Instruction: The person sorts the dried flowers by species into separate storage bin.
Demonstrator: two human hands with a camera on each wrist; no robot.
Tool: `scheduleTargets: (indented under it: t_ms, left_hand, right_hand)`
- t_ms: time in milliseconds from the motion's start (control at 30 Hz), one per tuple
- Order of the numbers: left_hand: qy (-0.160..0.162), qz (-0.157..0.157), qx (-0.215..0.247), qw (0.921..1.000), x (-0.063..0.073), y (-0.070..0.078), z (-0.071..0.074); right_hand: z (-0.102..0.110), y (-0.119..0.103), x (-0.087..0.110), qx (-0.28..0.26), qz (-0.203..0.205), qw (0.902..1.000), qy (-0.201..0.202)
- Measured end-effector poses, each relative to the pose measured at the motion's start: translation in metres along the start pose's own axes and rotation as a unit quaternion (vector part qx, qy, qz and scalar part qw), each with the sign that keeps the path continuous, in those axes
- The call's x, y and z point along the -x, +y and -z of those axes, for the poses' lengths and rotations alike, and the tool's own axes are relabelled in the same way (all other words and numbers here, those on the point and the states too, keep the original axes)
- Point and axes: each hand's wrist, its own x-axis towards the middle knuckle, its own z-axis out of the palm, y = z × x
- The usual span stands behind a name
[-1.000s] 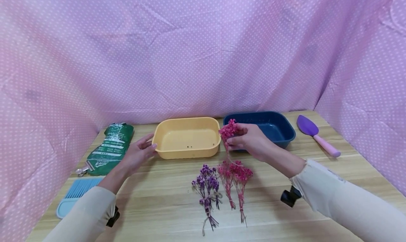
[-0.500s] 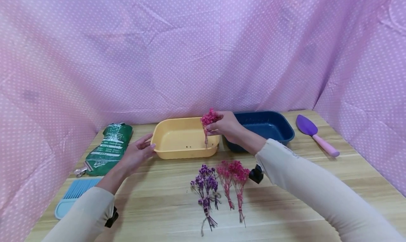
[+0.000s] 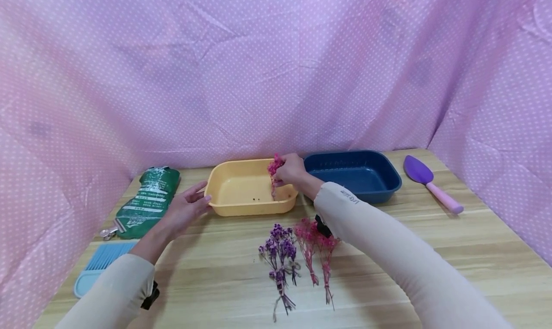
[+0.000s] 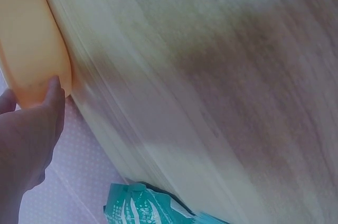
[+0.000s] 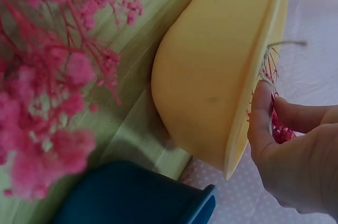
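My right hand [image 3: 293, 170] pinches a small bunch of pink dried flowers [image 3: 274, 166] over the right part of the yellow tub [image 3: 241, 211]. The bunch is upright, with its stems down inside the tub. In the right wrist view, thumb and fingers close around the tied bunch [image 5: 281, 130] beyond the tub's rim. My left hand [image 3: 186, 208] rests against the tub's left end, fingers fairly straight; the left wrist view shows thumb and fingers spread at that end of the yellow tub [image 4: 34, 34]. A few dark specks lie on the tub's floor.
Purple dried flowers [image 3: 278, 247] and pink bunches [image 3: 307, 242] lie in front, partly behind my right wrist. A dark blue tub [image 3: 362, 176] and a purple trowel [image 3: 418, 170] stand right. Left are a clipped green bag [image 3: 148, 202] and a light blue brush [image 3: 105, 259].
My right hand has carried the pink bunch leftward from beside the blue tub, over the yellow tub's rim, and down into it. The left hand stays at the tub's left end.
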Motion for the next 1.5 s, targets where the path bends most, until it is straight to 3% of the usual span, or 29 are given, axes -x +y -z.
scheduleTargets:
  t_ms: [167,367,567,900,1500]
  left_hand:
    - [0.002,0.005,-0.002,1.0,0.0,0.002,0.001]
    - [0.0,0.007,-0.001,1.0,-0.001,0.004,0.001]
    - [-0.001,0.012,0.002,0.9999,-0.001,0.003,0.001]
    - [0.0,-0.005,0.002,1.0,0.001,0.0,0.0]
    - [0.006,0.001,-0.003,1.0,0.003,0.003,-0.003]
  right_hand:
    - [-0.008,0.0,-0.005,0.033,-0.005,0.9992,-0.023]
    - [-0.009,-0.001,-0.001,0.106,-0.017,0.9888,-0.103]
    - [0.004,-0.008,0.014,0.065,-0.008,0.989,-0.133]
    - [0.039,-0.015,0.067,0.046,0.074,0.991,-0.102]
    - [0.113,0.027,0.145,0.0,0.036,0.9982,-0.047]
